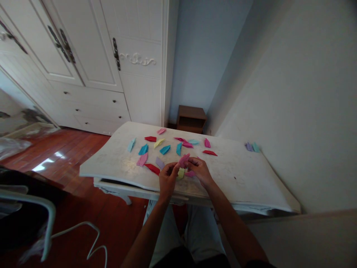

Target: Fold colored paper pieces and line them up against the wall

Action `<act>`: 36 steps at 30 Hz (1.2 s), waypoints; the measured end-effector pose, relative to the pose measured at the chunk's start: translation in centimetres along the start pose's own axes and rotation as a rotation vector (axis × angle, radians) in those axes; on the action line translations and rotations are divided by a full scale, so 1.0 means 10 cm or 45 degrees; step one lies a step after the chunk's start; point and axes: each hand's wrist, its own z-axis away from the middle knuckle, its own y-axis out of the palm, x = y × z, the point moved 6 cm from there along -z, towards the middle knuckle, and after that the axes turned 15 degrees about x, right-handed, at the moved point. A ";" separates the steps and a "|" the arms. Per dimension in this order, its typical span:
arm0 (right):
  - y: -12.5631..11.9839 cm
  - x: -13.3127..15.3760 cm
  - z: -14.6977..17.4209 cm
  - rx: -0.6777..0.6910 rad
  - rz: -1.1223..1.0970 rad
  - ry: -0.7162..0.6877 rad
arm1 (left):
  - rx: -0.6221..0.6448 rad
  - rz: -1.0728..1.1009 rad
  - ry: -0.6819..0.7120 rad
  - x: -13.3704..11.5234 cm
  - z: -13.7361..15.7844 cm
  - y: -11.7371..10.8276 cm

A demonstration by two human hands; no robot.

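Between the fingers of both hands is a pink folded paper piece, raised a little above the near part of the white table. My left hand pinches its left side, and my right hand grips its right side. Just below the hands lie a yellow-green folded paper and another pink one, both partly covered. A red folded paper and a lilac one rest left of my left hand. Beyond the hands sits a blue folded paper.
Several more folded papers in pink, red, blue and yellow are scattered over the table's far half. A lilac paper lies by the right wall. Beyond the table stand a white wardrobe and a brown nightstand. A white cable runs across the floor.
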 end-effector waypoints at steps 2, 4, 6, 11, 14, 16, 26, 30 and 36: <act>-0.03 -0.02 0.02 0.011 0.037 -0.008 | 0.007 -0.002 0.001 0.00 0.00 0.00; -0.05 -0.05 0.04 0.017 0.057 -0.007 | 0.041 -0.026 0.007 0.00 0.00 0.01; -0.07 -0.07 0.07 0.016 0.061 0.009 | 0.082 -0.057 0.006 0.00 0.00 0.03; -0.07 -0.10 0.15 0.010 0.016 0.054 | 0.104 -0.153 0.023 0.00 0.03 0.09; -0.08 -0.11 0.19 -0.005 -0.006 0.054 | 0.129 -0.235 0.047 0.00 0.05 0.12; -0.09 -0.14 0.20 -0.015 -0.007 0.058 | 0.141 -0.329 0.070 0.00 0.07 0.14; -0.30 -0.16 0.28 -0.162 -0.068 0.032 | 0.333 -1.495 0.442 -0.03 0.26 0.54; -0.38 -0.20 0.34 -0.203 -0.082 0.062 | 0.393 -1.693 0.512 -0.02 0.29 0.62; -0.39 -0.23 0.37 -0.197 -0.138 0.060 | 0.412 -1.599 0.554 0.03 0.32 0.62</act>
